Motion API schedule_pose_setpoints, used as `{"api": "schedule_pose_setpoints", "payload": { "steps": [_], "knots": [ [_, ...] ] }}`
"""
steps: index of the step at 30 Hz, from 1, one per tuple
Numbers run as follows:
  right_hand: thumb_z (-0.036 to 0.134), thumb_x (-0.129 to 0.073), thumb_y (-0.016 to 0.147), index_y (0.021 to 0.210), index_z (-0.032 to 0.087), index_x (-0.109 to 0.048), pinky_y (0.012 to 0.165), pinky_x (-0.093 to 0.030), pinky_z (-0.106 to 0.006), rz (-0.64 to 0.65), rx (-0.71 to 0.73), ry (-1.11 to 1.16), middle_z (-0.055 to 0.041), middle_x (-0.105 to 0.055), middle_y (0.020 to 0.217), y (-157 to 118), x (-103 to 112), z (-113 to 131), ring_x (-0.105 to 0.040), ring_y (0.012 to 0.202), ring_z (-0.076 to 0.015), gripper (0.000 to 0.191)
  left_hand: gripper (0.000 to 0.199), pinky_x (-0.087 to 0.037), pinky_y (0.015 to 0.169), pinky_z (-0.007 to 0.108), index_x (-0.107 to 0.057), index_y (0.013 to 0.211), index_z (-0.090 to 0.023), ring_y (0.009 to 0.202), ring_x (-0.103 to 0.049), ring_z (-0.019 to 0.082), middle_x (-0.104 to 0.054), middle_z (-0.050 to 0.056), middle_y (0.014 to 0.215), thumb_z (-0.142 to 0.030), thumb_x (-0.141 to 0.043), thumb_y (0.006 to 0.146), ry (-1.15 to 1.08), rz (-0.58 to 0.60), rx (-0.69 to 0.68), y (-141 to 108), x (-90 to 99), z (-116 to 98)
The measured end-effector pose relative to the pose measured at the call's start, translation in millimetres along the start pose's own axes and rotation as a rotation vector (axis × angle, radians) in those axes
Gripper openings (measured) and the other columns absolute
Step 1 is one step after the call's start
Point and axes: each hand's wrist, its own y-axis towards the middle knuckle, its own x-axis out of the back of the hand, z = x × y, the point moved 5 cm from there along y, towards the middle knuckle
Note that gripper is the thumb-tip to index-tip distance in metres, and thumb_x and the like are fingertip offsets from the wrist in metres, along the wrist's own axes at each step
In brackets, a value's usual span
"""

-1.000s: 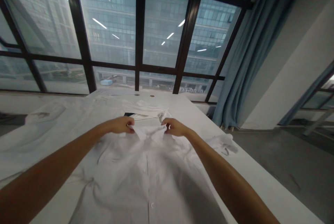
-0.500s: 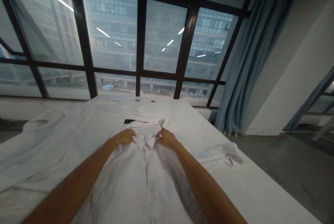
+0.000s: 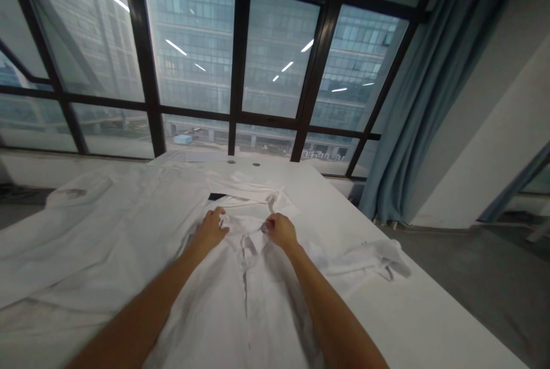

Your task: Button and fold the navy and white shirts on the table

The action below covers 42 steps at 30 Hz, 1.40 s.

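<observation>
A white buttoned shirt [image 3: 249,300] lies front up on the white table [image 3: 429,323], its collar pointing away from me. My left hand [image 3: 213,228] is at the left side of the collar, thumb and fingers apart around the fabric edge. On the collar's right side, my right hand [image 3: 280,230] pinches the cloth. One sleeve [image 3: 369,257] stretches out to the right across the tabletop. Just beyond the collar lies more folded white cloth [image 3: 253,191], with a small dark patch [image 3: 217,196] at its left.
More white garments [image 3: 107,226] are spread over the left of the table. Two round holes [image 3: 256,164] show near the table's far edge. Behind stand large dark-framed windows [image 3: 195,42] and a blue curtain [image 3: 412,122]. Grey floor [image 3: 485,277] lies to the right.
My left hand has opened from its pinch on the collar and lifted slightly. My right hand keeps its pinch. The collar's left side now looks less pointed, and the view has shifted slightly.
</observation>
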Motion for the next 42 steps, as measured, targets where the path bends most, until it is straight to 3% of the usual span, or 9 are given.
{"api": "schedule_pose_setpoints", "payload": {
  "steps": [6,10,14,17,22,26,31,37,42],
  "knots": [
    [0.018,-0.057,0.077,0.092,0.015,-0.072,0.078,-0.039,-0.032,-0.012,0.092,-0.174,-0.0140,-0.067,0.101,-2.0,13.6,-0.2,-0.060,0.095,-0.0245,0.021,0.010,-0.048,0.072,0.028,-0.065,0.080,-0.018,0.073,-0.065,0.018,-0.069,0.003,0.077,-0.026,-0.062,0.074,-0.263,0.040,-0.008,0.0,9.4,-8.9],
    [0.021,-0.064,0.074,0.108,0.020,-0.067,0.084,-0.040,-0.031,-0.030,0.297,0.064,-0.0075,-0.068,0.107,-5.0,11.7,17.5,-0.059,0.097,-0.0215,0.035,0.017,-0.046,0.068,0.029,-0.066,0.073,-0.019,0.070,-0.064,0.019,-0.069,0.003,0.072,-0.035,-0.061,0.074,-0.395,0.020,-0.064,0.3,13.0,-19.3],
    [0.022,-0.062,0.077,0.086,0.017,-0.068,0.072,-0.041,-0.026,0.001,0.375,0.323,-0.0047,-0.069,0.087,-0.7,1.9,21.3,-0.059,0.079,-0.0165,0.012,0.036,-0.044,0.061,0.027,-0.063,0.084,-0.017,0.062,-0.060,0.016,-0.065,0.000,0.066,-0.042,-0.075,0.062,-0.741,0.148,0.032,0.9,8.6,-19.4],
    [0.020,-0.057,0.079,0.080,0.017,-0.065,0.064,-0.038,-0.025,-0.004,0.356,0.425,-0.0022,-0.065,0.075,3.8,-2.5,13.6,-0.055,0.069,-0.0148,0.009,0.054,-0.044,0.062,0.026,-0.060,0.097,-0.017,0.062,-0.058,0.013,-0.062,-0.003,0.067,-0.037,-0.083,0.054,-0.969,0.273,0.168,-1.3,6.4,-15.4],
    [0.017,-0.055,0.075,0.079,0.017,-0.063,0.066,-0.038,-0.025,0.044,0.369,0.535,-0.0002,-0.061,0.073,7.4,-5.1,2.9,-0.052,0.069,-0.0144,0.009,0.062,-0.044,0.063,0.023,-0.057,0.115,-0.019,0.064,-0.057,0.010,-0.060,-0.003,0.071,-0.025,-0.084,0.060,-1.206,0.500,0.306,-9.0,1.4,-12.5],
    [0.019,-0.062,0.069,0.079,0.017,-0.062,0.067,-0.039,-0.025,0.140,0.371,0.721,0.0007,-0.059,0.075,10.3,-4.6,-1.3,-0.051,0.070,-0.0128,0.010,0.053,-0.041,0.057,0.022,-0.060,0.108,-0.016,0.059,-0.054,0.009,-0.058,-0.004,0.068,-0.031,-0.083,0.063,-1.196,0.543,0.317,-9.4,-7.6,-5.4],
    [0.046,-0.070,0.070,0.089,0.015,-0.064,0.053,-0.028,-0.022,0.376,0.296,0.954,0.0058,-0.046,0.060,5.2,-0.5,-5.4,-0.037,0.055,-0.0081,0.037,0.047,-0.042,0.060,0.023,-0.063,0.095,-0.016,0.062,-0.055,0.012,-0.062,-0.001,0.071,-0.044,-0.081,0.061,-1.063,0.465,0.228,-5.7,-8.3,-3.3],
    [0.058,-0.071,0.065,0.062,0.014,-0.058,0.051,-0.023,-0.024,0.529,0.168,0.862,0.0059,-0.043,0.053,-1.4,1.4,-12.7,-0.033,0.053,-0.0064,0.046,0.043,-0.042,0.068,0.025,-0.070,0.082,-0.015,0.072,-0.057,0.015,-0.067,0.003,0.076,-0.052,-0.076,0.061,-0.725,0.565,0.029,-10.0,0.7,-16.3],
    [0.051,-0.075,0.061,0.064,0.015,-0.060,0.052,-0.026,-0.023,0.426,0.162,1.004,0.0052,-0.049,0.055,2.1,6.9,-8.7,-0.038,0.054,-0.0069,0.039,0.040,-0.039,0.063,0.024,-0.067,0.073,-0.015,0.065,-0.054,0.014,-0.063,0.001,0.068,-0.053,-0.073,0.061,-0.639,0.475,-0.048,-6.4,6.6,-15.5]
  ]
}}
